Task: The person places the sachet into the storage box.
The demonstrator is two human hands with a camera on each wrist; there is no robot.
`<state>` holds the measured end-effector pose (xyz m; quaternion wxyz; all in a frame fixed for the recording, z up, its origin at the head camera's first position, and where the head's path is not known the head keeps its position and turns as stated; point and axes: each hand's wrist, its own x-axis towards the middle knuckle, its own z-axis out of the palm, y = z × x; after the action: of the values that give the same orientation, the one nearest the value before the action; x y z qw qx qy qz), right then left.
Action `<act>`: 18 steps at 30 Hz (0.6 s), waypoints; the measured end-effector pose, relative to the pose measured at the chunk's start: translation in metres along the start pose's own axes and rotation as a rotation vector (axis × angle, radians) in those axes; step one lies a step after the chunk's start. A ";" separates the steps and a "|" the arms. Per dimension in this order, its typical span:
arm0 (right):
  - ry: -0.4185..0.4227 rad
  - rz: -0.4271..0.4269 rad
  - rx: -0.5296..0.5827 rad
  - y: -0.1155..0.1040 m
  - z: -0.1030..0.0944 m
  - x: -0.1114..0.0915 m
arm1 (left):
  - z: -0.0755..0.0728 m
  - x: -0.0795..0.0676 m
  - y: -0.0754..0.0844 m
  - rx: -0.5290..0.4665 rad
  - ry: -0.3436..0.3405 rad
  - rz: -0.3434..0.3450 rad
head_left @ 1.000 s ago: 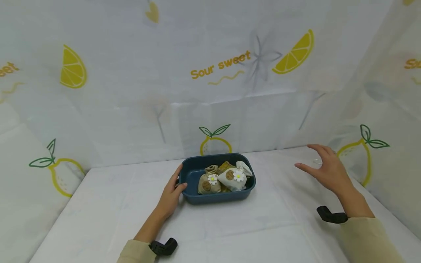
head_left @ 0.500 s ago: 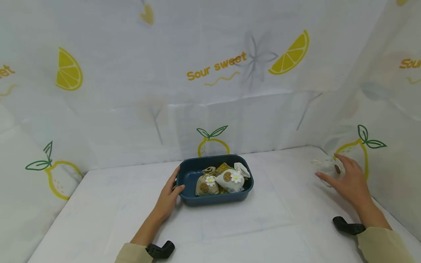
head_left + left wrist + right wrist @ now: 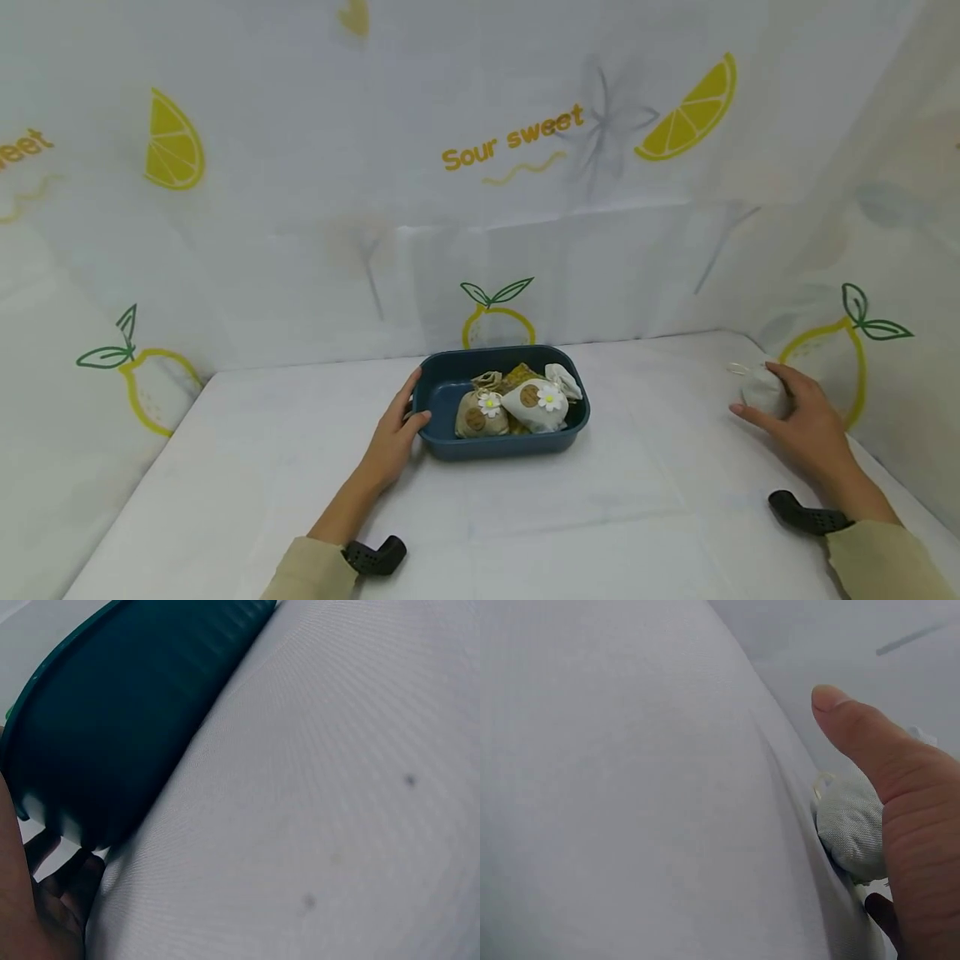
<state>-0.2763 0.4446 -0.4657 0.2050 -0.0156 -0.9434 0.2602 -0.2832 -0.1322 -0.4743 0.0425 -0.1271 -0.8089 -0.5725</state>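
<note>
A dark blue plastic bin [image 3: 491,447] stands on the table in the head view. My left hand [image 3: 390,437] grips its left end, the thumb over the rim; in the left wrist view the fingers [image 3: 75,881] touch the outer end wall. Inside the bin lie a tan drawstring pouch [image 3: 480,421] and a white drawstring pouch [image 3: 536,417], each with a daisy, plus a yellowish patterned one [image 3: 520,377]. My right hand [image 3: 813,425] is around another white pouch [image 3: 765,390] at the far right. In the right wrist view its thumb [image 3: 870,739] stands straight, apart from that pouch [image 3: 853,829].
The table [image 3: 570,533] has a white cloth. White curtains printed with lemons [image 3: 495,329] rise behind it and at both sides, the right one close to my right hand. A black band with a camera [image 3: 375,557] sits on each wrist.
My right hand has moved right and come around the white pouch at the far right, its fingers now covering the brown patch. The left hand and bin have stayed in place.
</note>
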 end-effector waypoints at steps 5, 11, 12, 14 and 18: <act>-0.008 -0.025 -0.018 -0.001 0.001 0.000 | -0.001 -0.001 0.001 -0.006 0.001 -0.016; -0.041 -0.044 -0.050 -0.001 -0.002 -0.002 | -0.001 -0.001 0.002 -0.010 -0.003 -0.020; -0.042 -0.049 -0.060 0.000 -0.001 -0.002 | -0.002 -0.001 0.002 -0.011 -0.003 -0.019; -0.032 -0.062 -0.076 0.000 0.000 -0.002 | -0.002 0.000 0.002 -0.009 -0.004 -0.015; 0.034 -0.112 -0.127 0.001 0.002 -0.002 | -0.002 -0.001 0.003 0.001 -0.005 -0.013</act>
<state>-0.2757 0.4441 -0.4688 0.2338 0.0199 -0.9538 0.1874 -0.2813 -0.1331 -0.4707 0.0367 -0.1233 -0.8101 -0.5721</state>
